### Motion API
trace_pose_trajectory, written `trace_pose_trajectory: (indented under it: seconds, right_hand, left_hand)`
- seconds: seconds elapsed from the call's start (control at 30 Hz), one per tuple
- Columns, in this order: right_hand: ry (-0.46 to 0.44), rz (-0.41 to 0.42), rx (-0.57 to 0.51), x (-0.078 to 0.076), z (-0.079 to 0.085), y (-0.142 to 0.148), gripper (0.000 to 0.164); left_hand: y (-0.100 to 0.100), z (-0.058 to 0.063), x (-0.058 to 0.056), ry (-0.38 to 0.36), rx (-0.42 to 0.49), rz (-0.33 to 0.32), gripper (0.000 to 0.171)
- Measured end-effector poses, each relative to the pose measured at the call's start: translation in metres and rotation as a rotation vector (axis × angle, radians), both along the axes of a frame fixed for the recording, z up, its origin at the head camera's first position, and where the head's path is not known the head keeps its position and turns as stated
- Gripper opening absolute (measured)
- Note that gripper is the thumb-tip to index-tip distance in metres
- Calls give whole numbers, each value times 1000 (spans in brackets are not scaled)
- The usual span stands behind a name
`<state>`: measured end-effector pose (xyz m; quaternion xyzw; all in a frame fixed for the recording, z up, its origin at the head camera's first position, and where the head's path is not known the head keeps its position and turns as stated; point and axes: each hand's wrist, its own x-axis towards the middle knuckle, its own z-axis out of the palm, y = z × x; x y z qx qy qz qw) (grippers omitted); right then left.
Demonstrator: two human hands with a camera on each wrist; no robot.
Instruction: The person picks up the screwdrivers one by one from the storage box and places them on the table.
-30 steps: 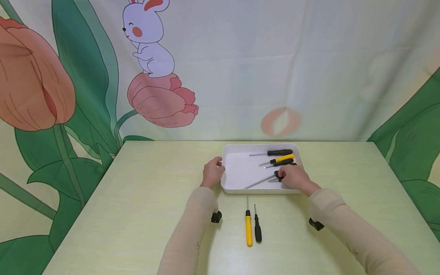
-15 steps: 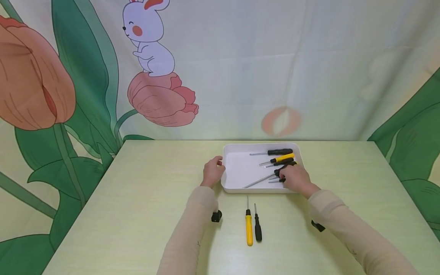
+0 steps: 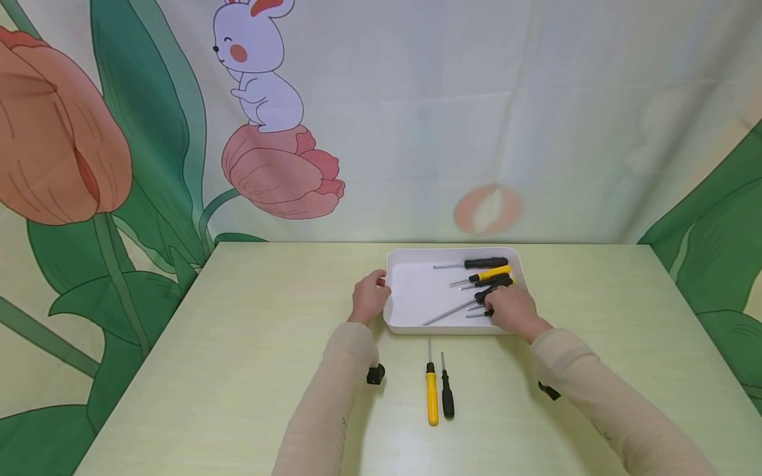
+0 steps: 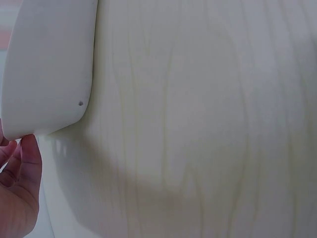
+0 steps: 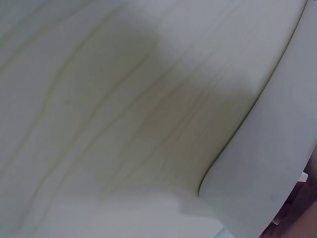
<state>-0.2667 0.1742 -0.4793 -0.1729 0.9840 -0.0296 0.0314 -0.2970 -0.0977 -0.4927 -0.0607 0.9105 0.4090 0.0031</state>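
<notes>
A white tray (image 3: 411, 284) with several screwdrivers sits toward the back of the table. My left hand (image 3: 368, 297) holds its left rim; in the left wrist view its fingers (image 4: 30, 163) meet the tray's corner. Inside the tray's right part, my right hand (image 3: 513, 309) has curled fingers at a black-handled screwdriver with a long shank (image 3: 449, 313), which lies slanted. Behind it lie a yellow-handled screwdriver (image 3: 493, 272) and a black-handled screwdriver (image 3: 485, 263). The tips of the right fingers are hidden by the hand. The tray's outer wall (image 5: 262, 134) blocks most of the right wrist view.
In front of the tray, a yellow screwdriver (image 3: 432, 396) and a smaller black screwdriver (image 3: 448, 399) lie side by side on the pale wooden table (image 3: 268, 317), tips toward the tray. A printed curtain (image 3: 405, 132) hangs behind the table.
My right hand has shifted slightly right within the tray, and the long screwdriver's handle has swung back toward the other handles. The left hand has stayed at the rim.
</notes>
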Motion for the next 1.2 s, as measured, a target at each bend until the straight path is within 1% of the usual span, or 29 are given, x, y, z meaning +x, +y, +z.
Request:
trace_pose_trajectory:
  seconds: [0.23,0.53,0.8,1.0,1.1,1.2]
  right_hand:
    - [4,5,12,-1,-2,0,10]
    - [37,4,-18,0,-5,1,12]
    - [47,-17,-76,1,-6,2,14]
    - [60,-43,-159,-1,-2,0,21]
    - [41,-74,-202,-1,1,-1,21]
    - [0,-111,-245,-1,5,-3,20]
  left_hand:
    - [0,-1,0,15,-18,-2,37]
    - [0,-2,0,8,-7,0,37]
    - [0,-2,0,12,-11,-1,38]
    - [0,-2,-1,5,-14,0,37]
    - [0,-2,-1,6,-14,3,37]
    - [0,-2,-1,8,-16,3,37]
